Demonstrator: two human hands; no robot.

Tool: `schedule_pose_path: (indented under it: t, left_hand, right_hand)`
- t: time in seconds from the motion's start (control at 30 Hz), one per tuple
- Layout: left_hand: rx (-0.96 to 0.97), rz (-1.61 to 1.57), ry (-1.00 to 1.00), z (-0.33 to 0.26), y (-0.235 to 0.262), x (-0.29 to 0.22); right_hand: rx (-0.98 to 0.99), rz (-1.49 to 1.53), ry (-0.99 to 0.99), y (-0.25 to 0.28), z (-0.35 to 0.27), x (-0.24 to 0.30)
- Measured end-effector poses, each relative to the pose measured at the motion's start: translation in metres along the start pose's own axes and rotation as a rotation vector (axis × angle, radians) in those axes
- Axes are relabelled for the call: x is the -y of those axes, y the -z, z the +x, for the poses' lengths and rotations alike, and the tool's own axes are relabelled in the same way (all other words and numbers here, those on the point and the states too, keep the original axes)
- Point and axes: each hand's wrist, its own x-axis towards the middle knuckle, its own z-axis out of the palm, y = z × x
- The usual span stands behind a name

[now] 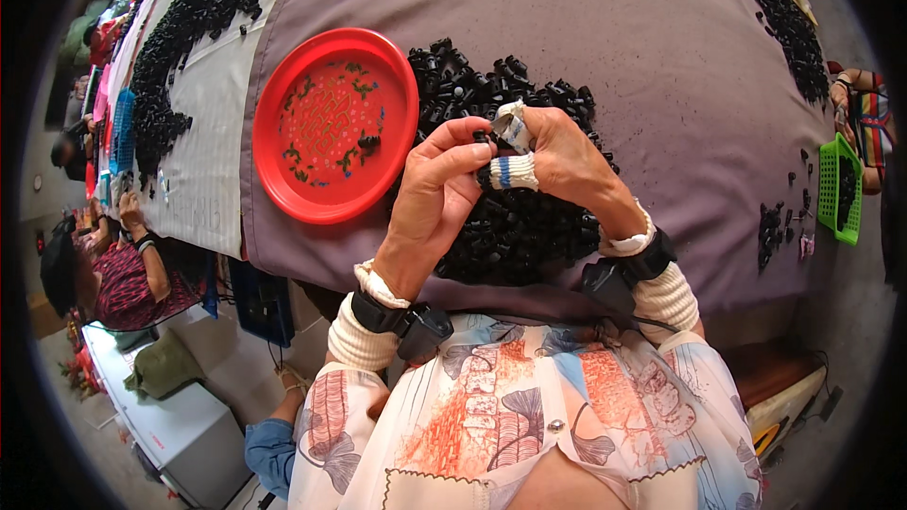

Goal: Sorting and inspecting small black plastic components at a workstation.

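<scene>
**Black plastic part pinched between both hands above the pile**

Black plastic parts lie in a long band (194, 28) on the pale cloth at the far left of the table (661, 57). At that end a seated person (113, 274) in a patterned red top rests the arms on the table edge.

Just right of the band, a red round plate (335, 125) with a printed centre lies flat on the grey-mauve table cover. A few black parts lie inside it, near its right rim.

The left hand (436, 191) is raised in front of the wearer, to the right of the plate. Its fingers (463, 137) are together, closed on a small black part (482, 136) held at the fingertips. A dark band with a small device sits on the left wrist.

Beneath and behind both hands lies a large pile of black parts (515, 227), which reaches the near table edge.

The right hand (567, 162) meets the left at the same small black part. Its fingers (510, 127) are together, pressed against the part from the right. Two of them wear white fabric sleeves, one with a blue stripe.

Further right, scattered black parts (779, 227) lie on the cover. At the far right edge stands a green plastic basket (839, 187), with another person's hand (839, 94) just above it.
</scene>
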Motion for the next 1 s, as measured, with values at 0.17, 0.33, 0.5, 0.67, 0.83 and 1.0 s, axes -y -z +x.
schedule_pose_path:
  t: [0.17,0.33,0.5,0.67,0.83,1.0]
  left_hand:
    - [-0.042,0.013,0.006,0.003,0.003,0.001]
    - [-0.037,0.014,0.019,0.000,0.004,-0.001]
    - [-0.054,0.039,0.014,-0.002,0.002,-0.002]
    - [-0.066,0.069,0.003,-0.001,0.002,-0.002]
    - [-0.043,0.107,-0.023,-0.001,0.002,-0.002]
    - [-0.060,0.122,-0.028,-0.002,0.001,-0.001]
  right_hand:
    - [0.026,0.027,-0.046,-0.001,-0.001,0.004]
    - [0.057,-0.038,-0.081,0.002,0.000,0.006]
    - [0.085,-0.073,-0.136,0.002,0.001,0.008]
    - [0.109,-0.106,-0.070,0.001,0.004,-0.001]
    - [0.115,-0.115,-0.032,0.001,0.004,-0.002]
    - [0.109,-0.066,0.000,-0.002,0.004,-0.009]
